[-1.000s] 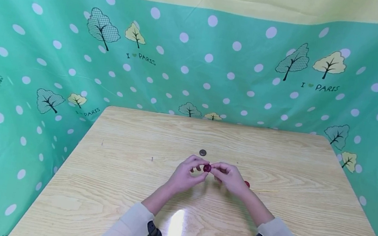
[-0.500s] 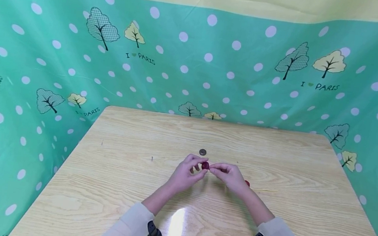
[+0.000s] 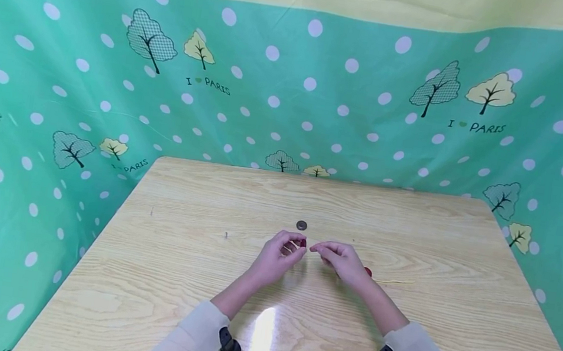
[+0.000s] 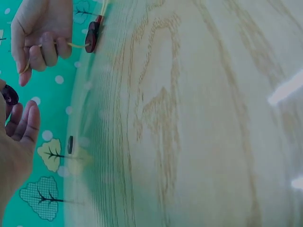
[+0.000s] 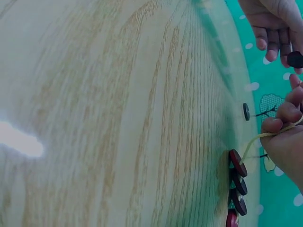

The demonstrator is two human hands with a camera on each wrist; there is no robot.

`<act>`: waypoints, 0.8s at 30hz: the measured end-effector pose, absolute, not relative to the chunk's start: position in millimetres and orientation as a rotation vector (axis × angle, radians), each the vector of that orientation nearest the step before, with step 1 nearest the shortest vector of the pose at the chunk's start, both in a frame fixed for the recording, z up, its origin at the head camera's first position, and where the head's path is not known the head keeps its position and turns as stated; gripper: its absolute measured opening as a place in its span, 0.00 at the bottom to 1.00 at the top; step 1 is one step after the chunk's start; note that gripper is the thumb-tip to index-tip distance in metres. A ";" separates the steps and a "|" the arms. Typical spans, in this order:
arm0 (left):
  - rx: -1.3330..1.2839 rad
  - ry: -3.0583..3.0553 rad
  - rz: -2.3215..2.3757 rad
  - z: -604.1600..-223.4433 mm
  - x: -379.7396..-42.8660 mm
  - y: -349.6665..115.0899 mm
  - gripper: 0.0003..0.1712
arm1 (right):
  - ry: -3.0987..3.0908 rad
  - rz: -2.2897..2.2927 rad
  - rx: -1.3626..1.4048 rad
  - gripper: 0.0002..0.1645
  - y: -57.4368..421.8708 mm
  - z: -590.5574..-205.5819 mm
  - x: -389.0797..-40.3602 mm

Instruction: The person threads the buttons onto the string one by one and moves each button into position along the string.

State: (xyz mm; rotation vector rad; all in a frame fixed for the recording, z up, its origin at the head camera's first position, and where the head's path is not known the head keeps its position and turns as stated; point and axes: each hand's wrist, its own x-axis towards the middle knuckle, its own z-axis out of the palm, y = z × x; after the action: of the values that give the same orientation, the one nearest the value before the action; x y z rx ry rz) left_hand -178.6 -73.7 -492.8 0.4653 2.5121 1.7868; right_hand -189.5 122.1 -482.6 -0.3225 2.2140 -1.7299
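My left hand [image 3: 275, 257] pinches a dark red button [image 3: 303, 243] between thumb and fingertips, above the table. Just to its right, my right hand [image 3: 342, 262] pinches the tip of a yellow cord [image 5: 255, 138], which passes under its curled fingers. From there the cord drops to a row of several red and dark buttons [image 5: 239, 183] threaded on it. In the head view the right hand covers most of that row; one red button [image 3: 368, 272] and the cord's tail show beside the wrist. Beyond the hands a loose dark button [image 3: 301, 225] lies flat.
The wooden table [image 3: 166, 279] carries a tiny dark mark [image 3: 226, 235] left of the hands. A green dotted curtain [image 3: 252, 77] hangs along the back and sides. Each wrist wears a small black camera [image 3: 229, 346]. A bright glare strip lies on the near tabletop.
The dark red button has shifted slightly left and away and turned edge-on in my left fingers. My right fingertips have moved from touching it to a small gap away.
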 end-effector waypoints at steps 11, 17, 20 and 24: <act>0.288 2.287 1.914 -483.2 -177.6 -79.1 0.19 | 2.176 -1.736 -0.320 0.24 122.6 -484.9 -190.0; 0.252 2.221 1.963 -468.8 -173.7 -81.6 0.18 | 2.232 -1.724 -0.257 0.20 121.2 -484.7 -189.0; 0.252 2.174 1.994 -477.4 -178.6 -83.3 0.19 | 2.285 -1.734 -0.249 0.17 121.1 -484.8 -189.3; 0.258 2.114 2.021 -494.1 -186.5 -85.2 0.20 | 2.324 -1.753 -0.260 0.15 120.3 -483.9 -189.8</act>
State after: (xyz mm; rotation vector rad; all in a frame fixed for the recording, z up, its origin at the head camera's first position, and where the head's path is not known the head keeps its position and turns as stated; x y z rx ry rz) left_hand -186.5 -85.2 -494.1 0.2581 2.1136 2.0214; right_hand -189.8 120.3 -483.9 -0.2603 2.3241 -1.7533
